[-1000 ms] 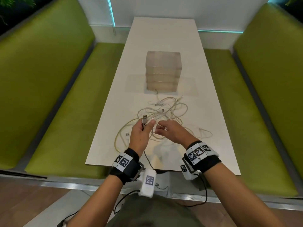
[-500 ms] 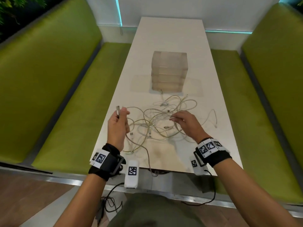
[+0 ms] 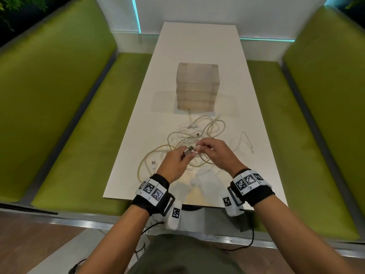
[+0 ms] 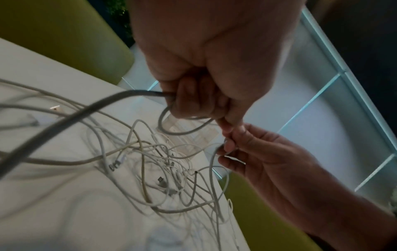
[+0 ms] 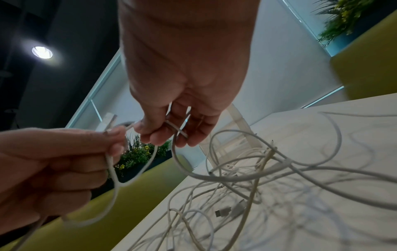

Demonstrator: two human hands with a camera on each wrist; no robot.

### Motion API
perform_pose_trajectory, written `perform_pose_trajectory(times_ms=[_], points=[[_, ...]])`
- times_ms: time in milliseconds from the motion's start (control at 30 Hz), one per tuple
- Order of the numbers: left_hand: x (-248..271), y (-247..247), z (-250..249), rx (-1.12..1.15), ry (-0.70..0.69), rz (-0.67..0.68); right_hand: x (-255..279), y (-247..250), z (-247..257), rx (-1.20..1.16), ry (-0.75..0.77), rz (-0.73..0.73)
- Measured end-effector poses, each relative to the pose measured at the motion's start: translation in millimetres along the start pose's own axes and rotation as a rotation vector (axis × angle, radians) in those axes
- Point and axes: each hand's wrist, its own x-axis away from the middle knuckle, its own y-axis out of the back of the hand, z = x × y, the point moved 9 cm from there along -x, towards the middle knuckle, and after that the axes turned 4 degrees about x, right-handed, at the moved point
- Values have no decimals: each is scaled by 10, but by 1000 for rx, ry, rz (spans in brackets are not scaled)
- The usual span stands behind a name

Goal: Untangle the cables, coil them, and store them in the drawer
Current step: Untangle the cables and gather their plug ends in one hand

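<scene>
The left hand (image 3: 175,165) grips 1 cable's USB plug (image 3: 190,148) while the right hand (image 3: 216,153) pinches its cord beside it; feeding slowly should free it from the tangle (image 3: 197,135) beyond.

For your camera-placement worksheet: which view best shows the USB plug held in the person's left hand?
The head view: the USB plug pokes clear of the left hand, its metal end toward the right hand. The right wrist view shows it dim and from below. In the left wrist view the fingers hide it.
</scene>
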Motion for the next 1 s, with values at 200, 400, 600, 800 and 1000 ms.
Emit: perform_pose_trajectory(times_ms=[200, 400, 600, 800, 1000], points=[[163, 302, -154, 260, -24, -154, -124, 14, -153, 434, 85, -21], [285, 618, -135, 449, 0, -325, -260, 132, -202, 463, 138, -185], [277, 697, -86, 421, 9, -317, -171, 108, -54, 317, 143, -97], [110, 199, -35, 267, 163, -85, -28, -60, 279, 348, 323, -114], [24, -12, 5, 144, 127, -15, 5, 45, 267, 159, 163, -132]])
